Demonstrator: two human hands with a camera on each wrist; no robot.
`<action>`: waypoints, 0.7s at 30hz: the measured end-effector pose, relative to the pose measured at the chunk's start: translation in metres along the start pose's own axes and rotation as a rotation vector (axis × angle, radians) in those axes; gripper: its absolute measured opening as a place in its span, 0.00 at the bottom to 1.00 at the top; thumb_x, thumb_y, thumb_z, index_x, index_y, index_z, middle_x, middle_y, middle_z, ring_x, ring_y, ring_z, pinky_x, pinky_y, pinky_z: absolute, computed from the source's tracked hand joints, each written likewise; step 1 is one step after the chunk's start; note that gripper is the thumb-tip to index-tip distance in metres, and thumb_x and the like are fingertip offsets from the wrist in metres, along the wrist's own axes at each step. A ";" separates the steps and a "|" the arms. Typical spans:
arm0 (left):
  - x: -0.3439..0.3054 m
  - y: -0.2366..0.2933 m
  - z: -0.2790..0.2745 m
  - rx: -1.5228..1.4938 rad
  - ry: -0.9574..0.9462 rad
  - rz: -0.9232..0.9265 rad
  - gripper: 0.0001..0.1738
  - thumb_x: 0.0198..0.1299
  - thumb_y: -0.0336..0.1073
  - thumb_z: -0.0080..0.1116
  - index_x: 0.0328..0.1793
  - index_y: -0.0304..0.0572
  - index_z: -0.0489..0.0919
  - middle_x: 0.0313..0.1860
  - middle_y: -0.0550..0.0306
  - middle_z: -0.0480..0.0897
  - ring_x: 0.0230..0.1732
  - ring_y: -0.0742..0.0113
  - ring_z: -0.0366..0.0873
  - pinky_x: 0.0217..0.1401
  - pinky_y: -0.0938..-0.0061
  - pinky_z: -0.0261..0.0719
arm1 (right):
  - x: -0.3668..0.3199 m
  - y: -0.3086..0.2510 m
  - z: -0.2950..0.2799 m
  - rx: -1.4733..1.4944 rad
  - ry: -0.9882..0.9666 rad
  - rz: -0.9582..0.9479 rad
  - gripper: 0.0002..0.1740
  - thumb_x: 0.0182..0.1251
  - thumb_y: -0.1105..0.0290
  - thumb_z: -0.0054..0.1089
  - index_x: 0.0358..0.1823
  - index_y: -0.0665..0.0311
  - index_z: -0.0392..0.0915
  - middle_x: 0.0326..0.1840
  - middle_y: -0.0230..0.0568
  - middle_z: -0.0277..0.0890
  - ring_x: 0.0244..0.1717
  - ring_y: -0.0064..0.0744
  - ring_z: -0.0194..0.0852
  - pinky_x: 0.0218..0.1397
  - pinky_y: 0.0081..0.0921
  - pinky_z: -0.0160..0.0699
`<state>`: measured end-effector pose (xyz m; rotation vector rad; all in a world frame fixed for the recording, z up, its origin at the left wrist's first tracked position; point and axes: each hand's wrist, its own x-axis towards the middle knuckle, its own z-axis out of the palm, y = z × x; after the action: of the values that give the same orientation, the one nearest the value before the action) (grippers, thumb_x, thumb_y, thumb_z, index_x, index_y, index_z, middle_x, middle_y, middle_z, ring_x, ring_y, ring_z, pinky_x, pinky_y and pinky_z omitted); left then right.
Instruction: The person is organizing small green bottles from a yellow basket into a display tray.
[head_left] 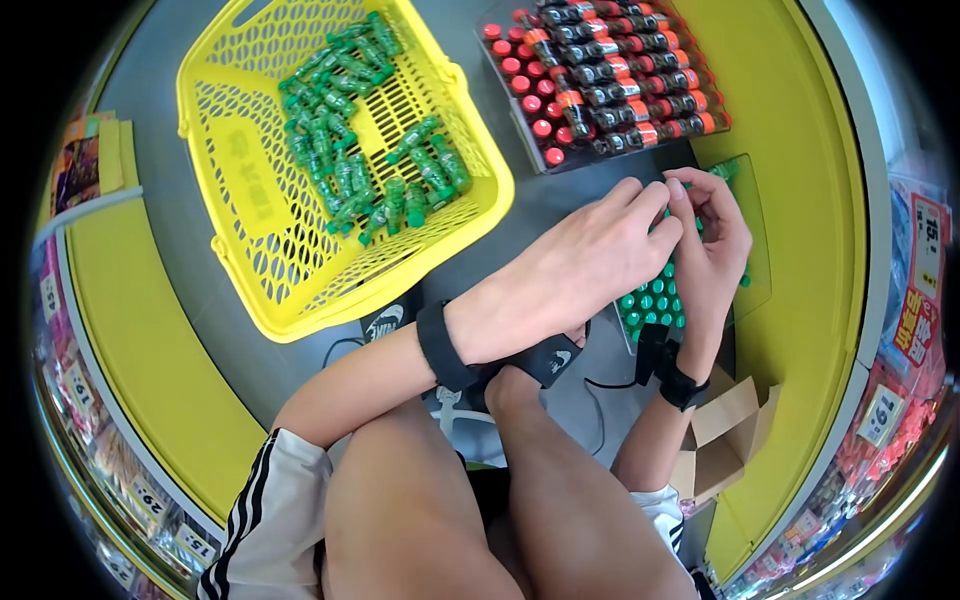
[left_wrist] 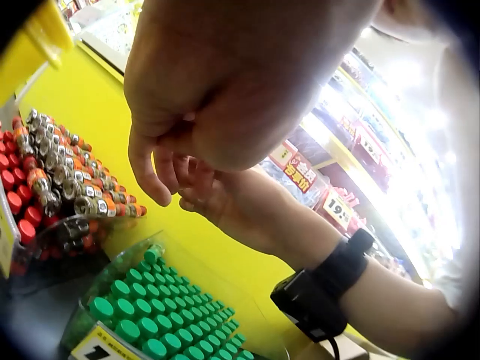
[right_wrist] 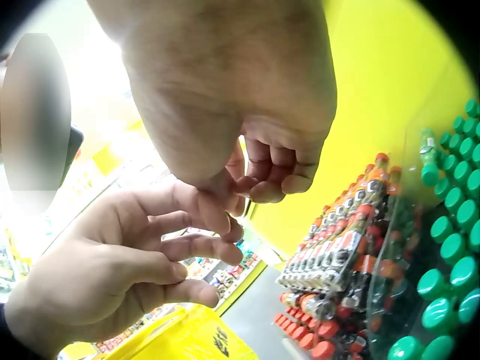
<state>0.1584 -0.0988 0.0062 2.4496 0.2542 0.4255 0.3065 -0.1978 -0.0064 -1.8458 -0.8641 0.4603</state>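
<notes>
My left hand (head_left: 600,240) and right hand (head_left: 722,225) meet over a clear bin of green-capped bottles (head_left: 648,300). Their thumbs and index fingertips come together, and nothing shows between them. In the right wrist view the left hand's (right_wrist: 97,262) fingers are loosely bent, its upper fingertips right at the right hand's thumb. The right hand's (right_wrist: 232,97) other fingers curl loosely. Seen from the left wrist, the left hand (left_wrist: 232,82) covers part of the right hand (left_wrist: 232,199). Below them, the green caps (left_wrist: 161,307) stand in close rows.
A yellow basket (head_left: 235,265) with small green bottles (head_left: 335,100) stands at left. Beyond the hands, a clear bin holds red-capped bottles (head_left: 541,129), with dark bottles (head_left: 625,90) lying on top. An open cardboard box (head_left: 722,440) sits at right by the yellow shelf (head_left: 815,330).
</notes>
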 end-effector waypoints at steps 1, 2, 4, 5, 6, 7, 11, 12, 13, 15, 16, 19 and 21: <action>-0.004 0.000 -0.010 0.042 0.028 -0.006 0.21 0.55 0.20 0.66 0.57 0.31 0.79 0.53 0.48 0.77 0.57 0.51 0.80 0.57 0.61 0.89 | 0.001 -0.009 0.007 0.029 -0.021 -0.012 0.07 0.81 0.74 0.71 0.54 0.67 0.88 0.33 0.28 0.80 0.36 0.16 0.74 0.41 0.19 0.74; -0.008 -0.001 -0.019 0.083 0.052 -0.009 0.20 0.56 0.21 0.65 0.56 0.30 0.79 0.53 0.49 0.77 0.57 0.51 0.81 0.57 0.61 0.88 | 0.002 -0.015 0.015 0.059 -0.040 -0.021 0.07 0.82 0.74 0.71 0.54 0.67 0.88 0.33 0.28 0.80 0.36 0.16 0.75 0.41 0.19 0.74; -0.017 -0.008 -0.033 0.093 0.098 -0.035 0.19 0.56 0.20 0.64 0.55 0.30 0.79 0.52 0.49 0.78 0.56 0.50 0.81 0.56 0.59 0.87 | 0.003 -0.028 0.030 0.137 -0.095 -0.006 0.07 0.81 0.76 0.70 0.56 0.67 0.88 0.33 0.30 0.82 0.35 0.16 0.75 0.41 0.19 0.76; -0.023 -0.011 -0.044 0.103 0.098 -0.078 0.18 0.56 0.20 0.63 0.54 0.30 0.80 0.51 0.48 0.78 0.56 0.49 0.81 0.57 0.58 0.86 | 0.003 -0.032 0.039 0.128 -0.117 -0.034 0.08 0.81 0.77 0.70 0.56 0.67 0.88 0.33 0.30 0.83 0.35 0.16 0.75 0.41 0.19 0.76; -0.029 -0.015 -0.054 0.113 0.101 -0.120 0.17 0.56 0.19 0.63 0.54 0.31 0.80 0.50 0.48 0.78 0.55 0.48 0.81 0.57 0.56 0.85 | 0.003 -0.036 0.048 0.117 -0.138 -0.063 0.08 0.81 0.77 0.69 0.56 0.67 0.88 0.33 0.31 0.84 0.34 0.16 0.76 0.40 0.20 0.77; -0.035 -0.019 -0.064 0.083 0.133 -0.166 0.17 0.56 0.20 0.62 0.53 0.32 0.80 0.49 0.46 0.78 0.54 0.45 0.80 0.58 0.53 0.84 | 0.002 -0.044 0.057 0.148 -0.162 -0.079 0.08 0.80 0.77 0.69 0.56 0.66 0.88 0.33 0.33 0.86 0.34 0.17 0.78 0.40 0.21 0.78; -0.066 -0.050 -0.099 0.140 0.190 -0.233 0.14 0.60 0.19 0.59 0.52 0.35 0.81 0.49 0.43 0.79 0.54 0.41 0.81 0.56 0.50 0.83 | 0.004 -0.078 0.085 -0.015 -0.277 -0.186 0.09 0.77 0.78 0.70 0.55 0.65 0.88 0.32 0.38 0.85 0.31 0.24 0.80 0.36 0.25 0.79; -0.072 -0.055 -0.107 0.135 0.199 -0.231 0.14 0.60 0.19 0.59 0.52 0.35 0.81 0.49 0.43 0.79 0.54 0.41 0.81 0.56 0.50 0.83 | 0.004 -0.084 0.093 -0.032 -0.307 -0.219 0.10 0.76 0.78 0.71 0.56 0.65 0.87 0.33 0.41 0.84 0.31 0.29 0.82 0.36 0.29 0.81; -0.078 -0.060 -0.115 0.134 0.195 -0.287 0.13 0.61 0.19 0.58 0.52 0.36 0.81 0.48 0.42 0.79 0.54 0.40 0.81 0.56 0.50 0.82 | 0.005 -0.089 0.101 -0.050 -0.336 -0.266 0.10 0.76 0.77 0.71 0.55 0.66 0.87 0.33 0.42 0.84 0.31 0.33 0.83 0.36 0.31 0.82; -0.091 -0.073 -0.124 0.139 0.227 -0.340 0.09 0.66 0.21 0.58 0.51 0.35 0.82 0.46 0.41 0.80 0.52 0.38 0.82 0.54 0.48 0.82 | 0.006 -0.101 0.115 -0.086 -0.405 -0.295 0.10 0.74 0.77 0.71 0.54 0.65 0.86 0.36 0.46 0.84 0.34 0.43 0.86 0.39 0.38 0.84; -0.097 -0.077 -0.128 0.132 0.238 -0.337 0.09 0.66 0.21 0.58 0.51 0.35 0.82 0.46 0.41 0.80 0.52 0.38 0.82 0.54 0.48 0.82 | 0.006 -0.108 0.121 -0.102 -0.444 -0.276 0.11 0.73 0.77 0.71 0.54 0.65 0.85 0.38 0.48 0.84 0.36 0.49 0.87 0.41 0.42 0.85; -0.116 -0.088 -0.134 0.164 0.180 -0.463 0.06 0.73 0.25 0.59 0.51 0.33 0.83 0.46 0.41 0.81 0.52 0.38 0.82 0.55 0.48 0.81 | 0.007 -0.113 0.143 -0.146 -0.475 -0.346 0.11 0.73 0.75 0.70 0.54 0.64 0.84 0.41 0.49 0.85 0.42 0.53 0.89 0.44 0.47 0.87; -0.126 -0.094 -0.138 0.166 0.163 -0.491 0.06 0.72 0.25 0.60 0.51 0.33 0.83 0.46 0.41 0.81 0.52 0.38 0.82 0.56 0.49 0.81 | 0.007 -0.118 0.155 -0.225 -0.494 -0.401 0.10 0.73 0.73 0.69 0.53 0.64 0.84 0.42 0.49 0.85 0.45 0.55 0.89 0.46 0.49 0.88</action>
<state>-0.0162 0.0156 0.0207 2.3991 0.9674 0.3955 0.1689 -0.0662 0.0349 -1.7170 -1.6403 0.5904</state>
